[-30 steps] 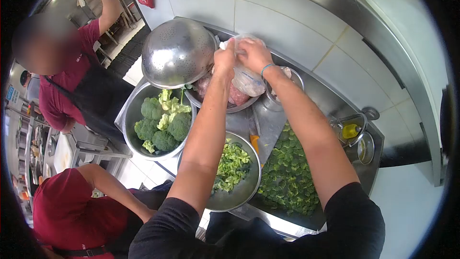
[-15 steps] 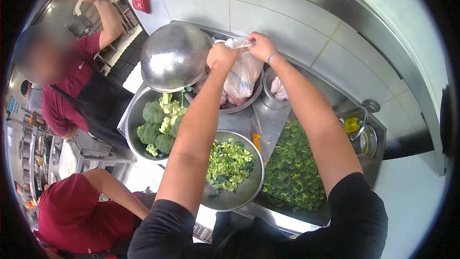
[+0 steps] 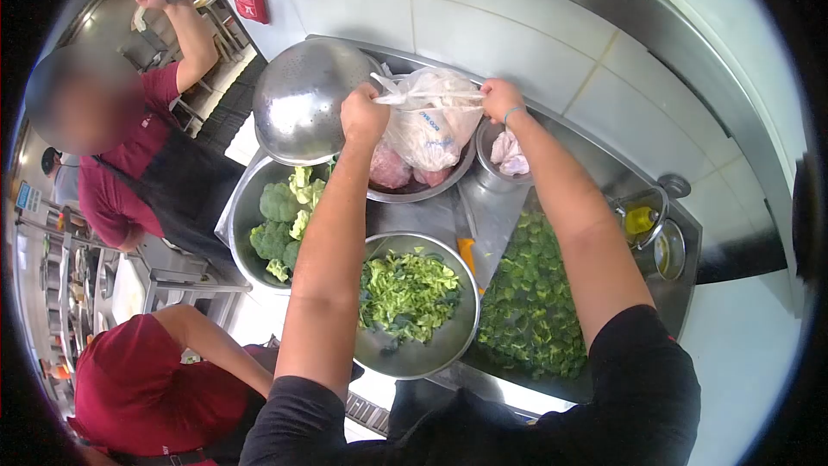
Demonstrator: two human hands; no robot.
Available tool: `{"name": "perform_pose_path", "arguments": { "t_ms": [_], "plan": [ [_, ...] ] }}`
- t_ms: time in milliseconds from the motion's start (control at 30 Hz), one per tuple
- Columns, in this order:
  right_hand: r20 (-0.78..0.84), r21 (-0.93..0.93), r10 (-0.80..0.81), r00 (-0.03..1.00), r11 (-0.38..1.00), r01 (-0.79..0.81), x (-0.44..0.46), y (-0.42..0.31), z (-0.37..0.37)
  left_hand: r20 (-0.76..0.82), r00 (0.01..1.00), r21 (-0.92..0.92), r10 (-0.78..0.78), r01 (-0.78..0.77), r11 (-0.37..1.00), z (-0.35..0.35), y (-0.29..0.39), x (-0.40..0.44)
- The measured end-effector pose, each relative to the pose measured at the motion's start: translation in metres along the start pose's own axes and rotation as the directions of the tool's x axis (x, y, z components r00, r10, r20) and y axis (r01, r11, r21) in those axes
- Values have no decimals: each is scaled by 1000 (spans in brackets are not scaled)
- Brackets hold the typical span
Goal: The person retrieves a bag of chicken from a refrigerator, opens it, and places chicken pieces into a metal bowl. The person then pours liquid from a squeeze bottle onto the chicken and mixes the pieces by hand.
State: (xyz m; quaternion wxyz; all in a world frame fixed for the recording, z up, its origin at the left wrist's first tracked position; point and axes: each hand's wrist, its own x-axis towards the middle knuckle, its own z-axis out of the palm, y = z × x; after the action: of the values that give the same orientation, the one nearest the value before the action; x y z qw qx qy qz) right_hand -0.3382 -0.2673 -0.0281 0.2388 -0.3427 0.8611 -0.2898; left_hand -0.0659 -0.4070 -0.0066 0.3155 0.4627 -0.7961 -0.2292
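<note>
my left hand (image 3: 364,112) is closed like a fist around one end of the white plastic bag (image 3: 429,134), and my right hand (image 3: 500,102) grips the other end, so the plastic is stretched between them. the bag is over the pink meat (image 3: 391,167) in the large bowl (image 3: 414,196). for doing this well, i think both hands should pull evenly and not too hard, because thin plastic can tear, and the bag should be kept above the bowl. my left hand is just beside the colander (image 3: 309,103), my right one near the metal pot (image 3: 495,179). the cloudy plastic hides what is inside, and i cannot tell if the bag rests on the meat. my left forearm (image 3: 332,233) covers part of the broccoli (image 3: 278,203), and my left fingertips are hidden.
</note>
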Motion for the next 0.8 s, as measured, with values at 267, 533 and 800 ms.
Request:
{"name": "perform_pose_path", "arguments": {
  "t_ms": [267,533,800],
  "plan": [
    [-309,-353,-362,880,902,248,-39,-28,0,-36,979,-197,-203,192,961,17,9,-16],
    [-78,-78,-484,872,874,479,-138,-96,73,446,794,-722,-414,592,358,29,17,-4],
    [-328,-296,-676,659,737,608,-161,-53,107,377,763,-510,-525,645,570,107,-45,66]
  ]
}}
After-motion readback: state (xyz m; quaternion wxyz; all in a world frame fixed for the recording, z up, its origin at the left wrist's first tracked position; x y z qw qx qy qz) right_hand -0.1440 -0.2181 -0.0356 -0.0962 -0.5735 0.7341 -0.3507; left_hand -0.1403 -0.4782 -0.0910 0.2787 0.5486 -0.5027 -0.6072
